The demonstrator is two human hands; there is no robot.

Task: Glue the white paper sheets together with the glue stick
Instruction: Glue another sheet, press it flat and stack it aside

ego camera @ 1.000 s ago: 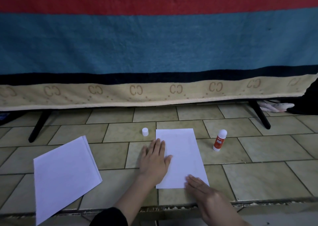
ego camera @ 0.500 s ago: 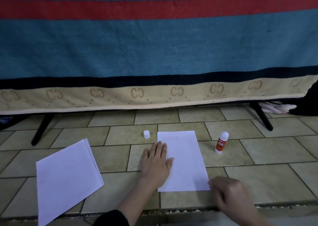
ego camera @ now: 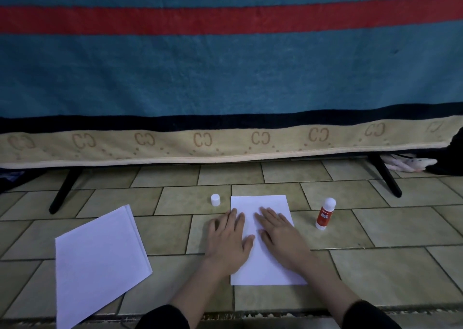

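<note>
Your two dark sleeves enter at the bottom edge of the frame, forearms reaching up toward the centre. Your left hand (ego camera: pixel 229 241) lies flat with fingers spread, palm down, straddling the left edge of the white sheet (ego camera: pixel 265 266): thumb and inner fingers on the paper, the rest on the tiled floor (ego camera: pixel 400 241). Your right hand (ego camera: pixel 280 236) is flat too, fingers together, wholly on the sheet. The sheet sits at lower centre, its long axis running away from you toward the top of the frame. At lower left a stack of white paper (ego camera: pixel 100 258) lies skewed, long axis tilted toward the upper right. Just past the sheet's upper left corner stands a small white cap (ego camera: pixel 215 200). Right of the sheet, apart from it, the glue stick (ego camera: pixel 325 213) stands upright, uncapped, white tip up. Behind hangs a blue blanket (ego camera: pixel 225 73) with a red stripe.
</note>
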